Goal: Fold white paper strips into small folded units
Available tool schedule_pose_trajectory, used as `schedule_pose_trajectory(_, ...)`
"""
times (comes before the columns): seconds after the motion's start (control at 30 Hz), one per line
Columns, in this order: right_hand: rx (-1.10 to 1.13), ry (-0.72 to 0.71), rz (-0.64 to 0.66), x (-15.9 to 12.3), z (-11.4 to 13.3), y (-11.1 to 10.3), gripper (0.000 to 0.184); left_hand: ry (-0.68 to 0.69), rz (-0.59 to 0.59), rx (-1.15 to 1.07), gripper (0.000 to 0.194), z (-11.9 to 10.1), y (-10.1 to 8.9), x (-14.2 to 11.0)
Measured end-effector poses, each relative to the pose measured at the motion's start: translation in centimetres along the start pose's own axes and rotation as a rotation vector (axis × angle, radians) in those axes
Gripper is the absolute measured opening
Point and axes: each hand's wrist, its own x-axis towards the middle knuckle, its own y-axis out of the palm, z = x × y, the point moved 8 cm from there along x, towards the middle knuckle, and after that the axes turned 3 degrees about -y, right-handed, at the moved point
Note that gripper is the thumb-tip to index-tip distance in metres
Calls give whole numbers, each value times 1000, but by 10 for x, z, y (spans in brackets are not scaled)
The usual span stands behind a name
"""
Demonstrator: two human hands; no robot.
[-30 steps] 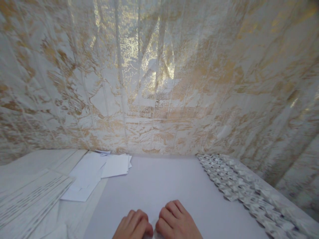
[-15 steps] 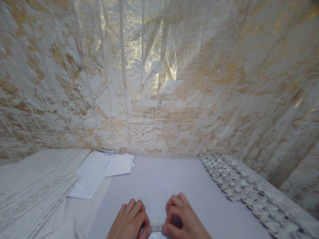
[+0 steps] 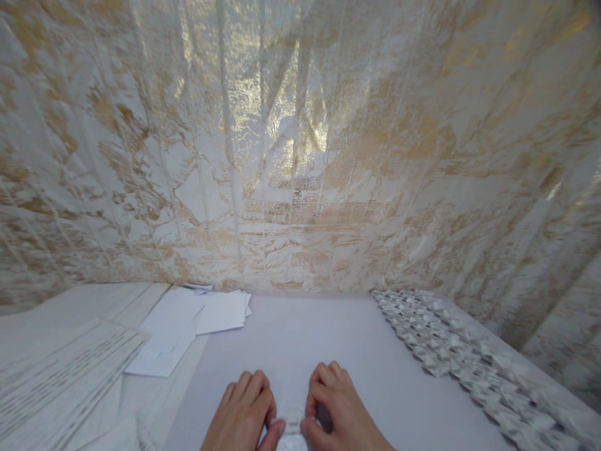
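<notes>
A small strip of whitish paper (image 3: 292, 427) with dark print lies between my two hands at the bottom of the view, low over the pale sheet. My left hand (image 3: 246, 410) has curled fingers, with its thumb and forefinger pinching the strip's left end. At the other end, my right hand (image 3: 339, 407) pinches the strip between thumb and bent fingers. The lower part of the paper looks blurred and runs out of the picture, so its full shape cannot be made out.
Rows of small folded paper pieces (image 3: 446, 351) run along the right side. Blank white papers (image 3: 162, 338) overlap at the back left. Printed paper strips (image 3: 70, 382) lie at the far left. A gold-patterned curtain (image 3: 300, 188) hangs behind the pale work surface (image 3: 300, 326).
My fingers have shifted slightly on the strip, and the left thumb now stretches further out along it. The whole view has moved a little.
</notes>
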Motion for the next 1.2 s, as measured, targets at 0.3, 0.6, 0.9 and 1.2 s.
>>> schedule_pose_trajectory(0.3, -34, -267, 42, -2, 10, 7, 31, -28, 20, -81, 5, 3, -2, 1)
schedule_pose_trajectory(0.6, -327, -662, -246, -17, 29, 3, 12, -23, 16, -101, 11, 4, -3, 0)
schedule_pose_trajectory(0.9, -382, -722, -131, -21, 34, -18, 21, 37, 28, -51, 23, -3, 0, 1)
schedule_pose_trajectory(1.2, -276, -683, -27, -18, 29, -30, 16, 159, 59, -59, 15, -1, 3, 2)
